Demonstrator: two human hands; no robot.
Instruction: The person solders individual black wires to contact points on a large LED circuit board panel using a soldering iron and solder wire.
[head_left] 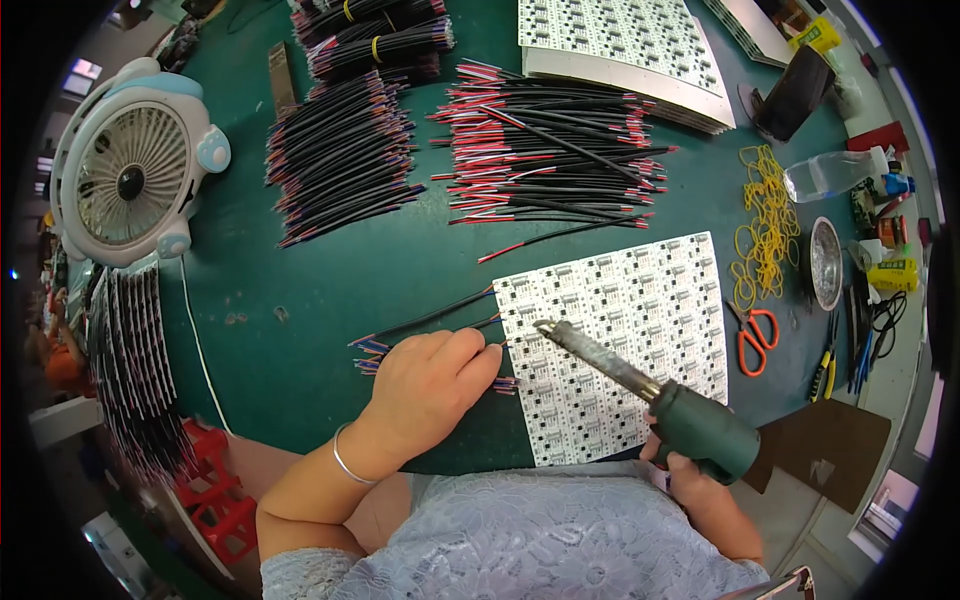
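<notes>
Green tabletop [330, 270], strewn with work materials. White desk fan [130, 165] at far left. White circuit-board panel [620, 340] at centre, flat on the tabletop; a stack of like panels [625, 45] at the far edge. Heaps of black-and-red wire leads [545, 145] between them. Left hand [435, 385], fingers curled, pressing a few wire leads [430, 322] against the panel's left edge. Right hand [690, 470], clenched around the green handle of a soldering iron [640, 380], tip resting on the panel near the leads. Clear plastic bottle [835, 172] lying at right, label unreadable. Orange-handled scissors [755, 335] just right of the panel. Yellow rubber bands [765, 220] scattered beyond the scissors.
</notes>
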